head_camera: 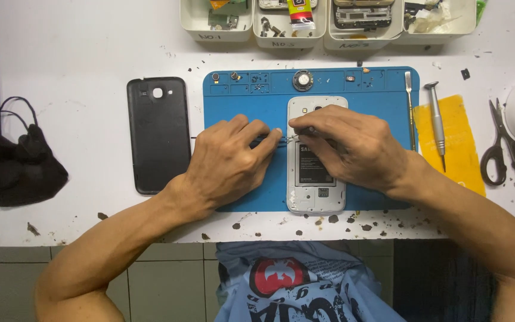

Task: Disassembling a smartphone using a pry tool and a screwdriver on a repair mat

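A white smartphone with its back removed (316, 191) is seen lying face down on the blue rubber work mat (388, 95), its dark battery (310, 170) exposed in the open frame. The left hand (227, 161) is rested on the mat just beside the phone's left edge, fingers curled narrow and pinched on a thin pair of metal tweezers (287, 138), whose tip is pointed across to the phone's upper half. The right hand (353, 146) is laid over the phone's upper part, fingers bent close together and pressed down near the tweezer tip; whether anything is gripped under it cannot be told.

The black plastic back cover (158, 134) is placed on the white table (78, 59), just left of the mat. To the right of the mat, a slim metal spudger (409, 107) and a silver screwdriver (436, 122) are laid out, the latter on a yellow sheet (457, 149), with black-handled scissors (505, 149) farther right. White parts trays (329, 39) are lined along the far edge, and a crumpled black cloth (22, 170) is left at the far left.
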